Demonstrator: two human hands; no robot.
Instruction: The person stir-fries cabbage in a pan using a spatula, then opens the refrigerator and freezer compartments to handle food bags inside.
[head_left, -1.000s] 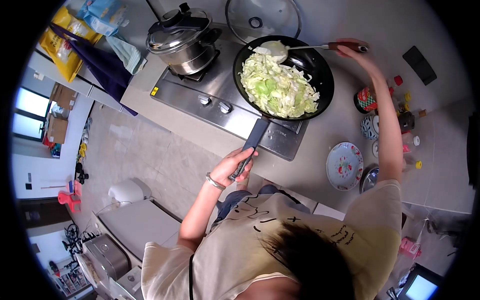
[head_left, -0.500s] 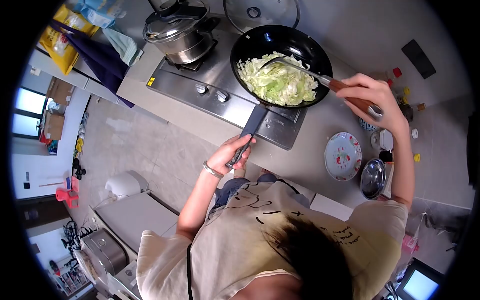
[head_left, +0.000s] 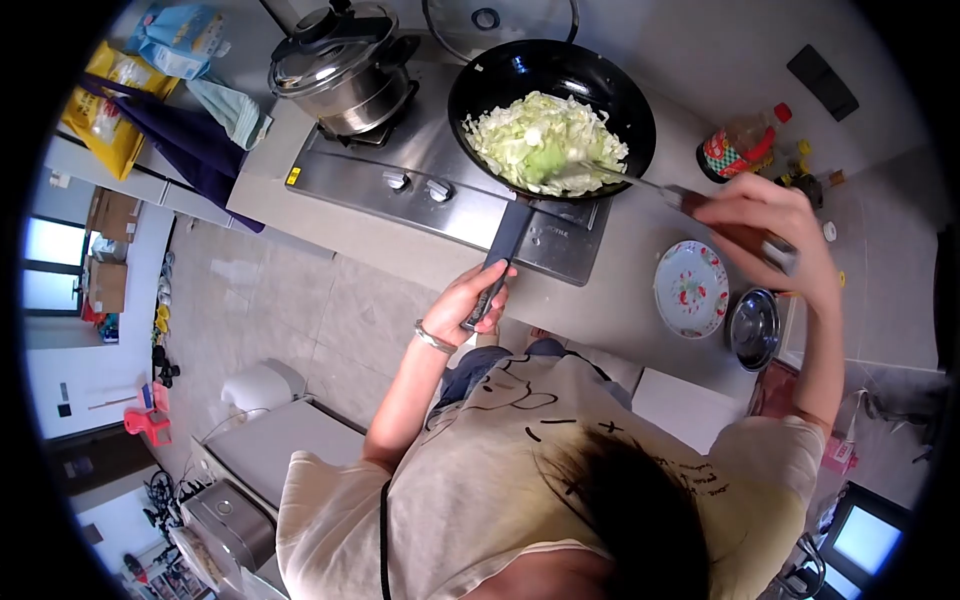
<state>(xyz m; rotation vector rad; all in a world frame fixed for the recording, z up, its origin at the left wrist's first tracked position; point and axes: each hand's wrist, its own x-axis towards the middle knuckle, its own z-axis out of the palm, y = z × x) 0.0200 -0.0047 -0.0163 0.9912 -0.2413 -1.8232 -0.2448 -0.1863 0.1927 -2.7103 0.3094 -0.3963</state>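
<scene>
My left hand [head_left: 468, 302] is wrapped round the dark handle of a black wok [head_left: 630, 115], which sits on the right side of the steel stove [head_left: 430, 225]. Chopped pale green cabbage [head_left: 540, 135] lies in the wok. My right hand [head_left: 770, 235] grips the wooden handle of a spatula [head_left: 690, 202]. The spatula's metal shaft reaches over the wok's right rim, and its blade is down in the cabbage, mostly hidden and blurred.
A steel pot [head_left: 355, 100] with a lid stands on the left burner. A glass lid [head_left: 485, 20] leans behind the wok. To the right are a flowered plate [head_left: 690, 290], a metal bowl [head_left: 754, 328] and a red-capped bottle [head_left: 740, 148], with more bottles beyond.
My right hand has come down from beyond the wok's upper right to its right side, bringing the spatula into the cabbage. My left hand keeps its hold on the wok handle.
</scene>
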